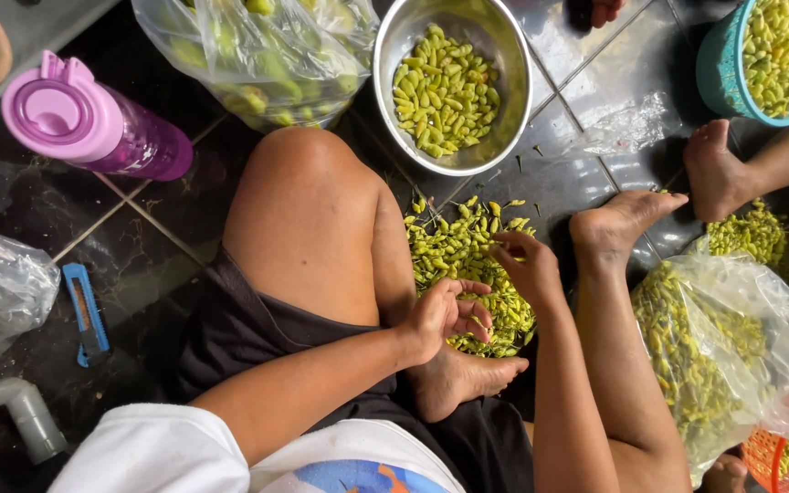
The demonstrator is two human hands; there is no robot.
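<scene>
Two hands over chilli pile (463,251) on dark floor between legs. Left hand (445,315) half-curled, cannot tell what it grips. Right hand (527,269) fingers bent, pinching into pile, nearer. Pile runs toward steel bowl (513,55), ahead of hands.

head cam | worn on head | faces straight down | close over lap, floor (148,228)

Chili pile (468,265) btwn legs, bowl (504,55) behind, bottle (93,123) left
</scene>
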